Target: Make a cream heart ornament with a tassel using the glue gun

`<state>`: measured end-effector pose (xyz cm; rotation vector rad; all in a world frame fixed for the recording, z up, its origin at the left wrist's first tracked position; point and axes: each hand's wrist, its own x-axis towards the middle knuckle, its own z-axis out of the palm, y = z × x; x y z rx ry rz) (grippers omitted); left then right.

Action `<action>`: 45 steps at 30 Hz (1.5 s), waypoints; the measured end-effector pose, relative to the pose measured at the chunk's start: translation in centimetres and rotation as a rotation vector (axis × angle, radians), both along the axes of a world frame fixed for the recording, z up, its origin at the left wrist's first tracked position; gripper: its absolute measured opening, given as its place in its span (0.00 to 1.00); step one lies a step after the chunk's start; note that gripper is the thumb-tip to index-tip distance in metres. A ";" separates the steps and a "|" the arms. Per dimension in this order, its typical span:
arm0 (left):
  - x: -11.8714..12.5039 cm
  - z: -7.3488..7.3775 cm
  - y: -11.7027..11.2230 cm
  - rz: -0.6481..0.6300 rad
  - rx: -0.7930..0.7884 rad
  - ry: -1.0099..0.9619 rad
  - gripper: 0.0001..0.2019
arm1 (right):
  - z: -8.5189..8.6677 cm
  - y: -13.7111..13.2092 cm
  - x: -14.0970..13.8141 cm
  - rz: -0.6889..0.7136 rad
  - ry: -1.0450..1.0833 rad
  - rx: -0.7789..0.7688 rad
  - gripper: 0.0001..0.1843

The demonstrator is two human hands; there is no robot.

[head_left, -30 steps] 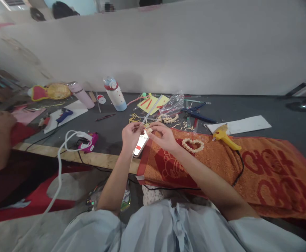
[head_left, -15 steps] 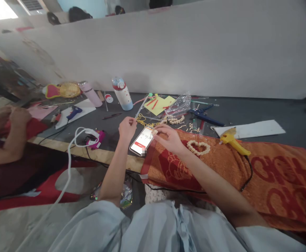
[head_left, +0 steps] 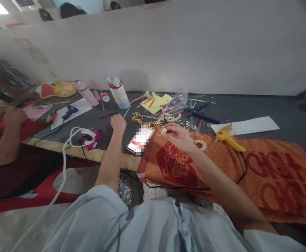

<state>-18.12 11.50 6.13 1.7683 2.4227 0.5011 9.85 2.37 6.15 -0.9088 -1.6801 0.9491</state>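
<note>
My left hand point(head_left: 118, 123) is closed above the dark table, left of a phone point(head_left: 130, 146). A thin translucent stick point(head_left: 127, 111) juts from its fingers toward the upper right. My right hand point(head_left: 177, 137) pinches a small flat beige piece point(head_left: 164, 131) between thumb and fingers, over the near edge of an orange towel point(head_left: 218, 171). A heart-shaped ring of beige beads point(head_left: 202, 144) lies on the towel, partly covered by my right wrist. Beyond the phone are a yellow cord point(head_left: 138, 118) and a strand of beige beads point(head_left: 175, 118).
A yellow glue gun point(head_left: 230, 139) rests at the towel's far edge, near a white board point(head_left: 258, 126). Blue pliers point(head_left: 204, 114), crumpled clear plastic point(head_left: 177, 102), yellow paper point(head_left: 154, 106) and a white bottle point(head_left: 119, 94) stand or lie behind. A co-worker's arms point(head_left: 7, 136) are at left.
My left hand has moved left, away from the phone, with the stick. My right hand has shifted slightly right with the beige piece, and its wrist now covers part of the bead heart.
</note>
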 end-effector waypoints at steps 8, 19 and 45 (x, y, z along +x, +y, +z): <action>10.8 1.7 -3.9 -0.530 0.050 -0.521 0.18 | -0.7 0.4 2.5 -0.040 0.056 -0.059 0.11; 18.4 0.5 -5.2 -0.783 -0.107 -1.049 0.11 | -1.2 -0.1 8.3 -0.020 -0.066 -0.193 0.10; 21.0 -5.6 -3.8 -0.517 0.219 -1.531 0.22 | -2.7 2.1 15.1 -0.267 -0.577 -0.285 0.13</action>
